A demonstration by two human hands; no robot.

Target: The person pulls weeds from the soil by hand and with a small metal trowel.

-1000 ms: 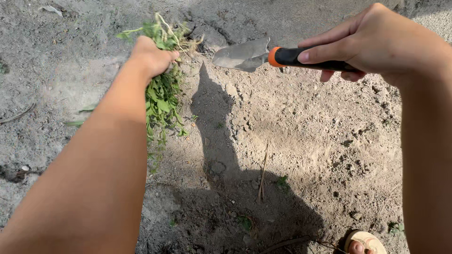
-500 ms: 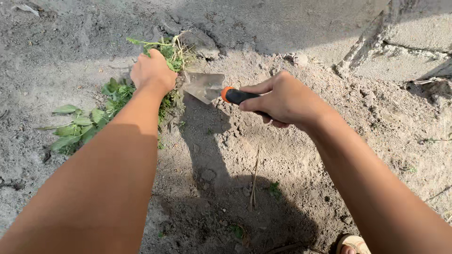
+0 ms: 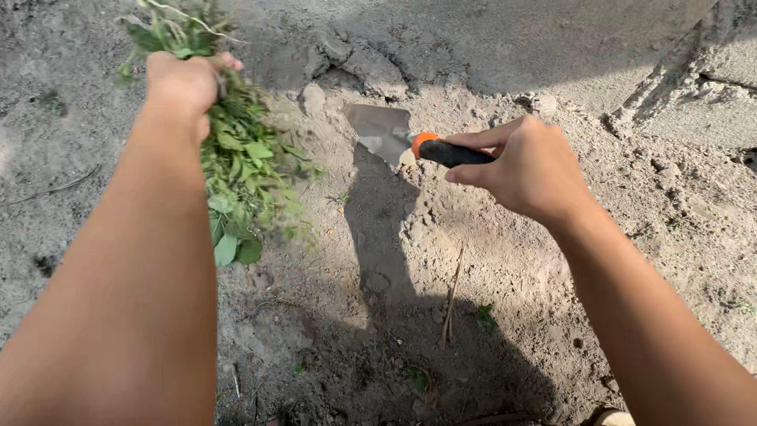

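Two bare hands at work over dry, sandy soil. Left hand now raised toward the upper left, fingers closed tight round the stems of a leafy green weed bunch; leaves hanging free in the air below the fist, roots poking up above it. Half a second back, the same bunch down against the ground beside the blade; a second back, up in the air as now. So: lifted clear again, no part of it visibly touching the dirt.

Right hand wrapped round the black grip of a hand trowel, thumb stretched along the top toward the orange collar. Steel blade now well apart from the plants, lying low over or on loosened soil beside a cracked clod; contact with the ground not clear.

Long dark shadow of arm and tool running down the middle. Thin dry twig and a few small green sprouts left in the ground nearer the camera.
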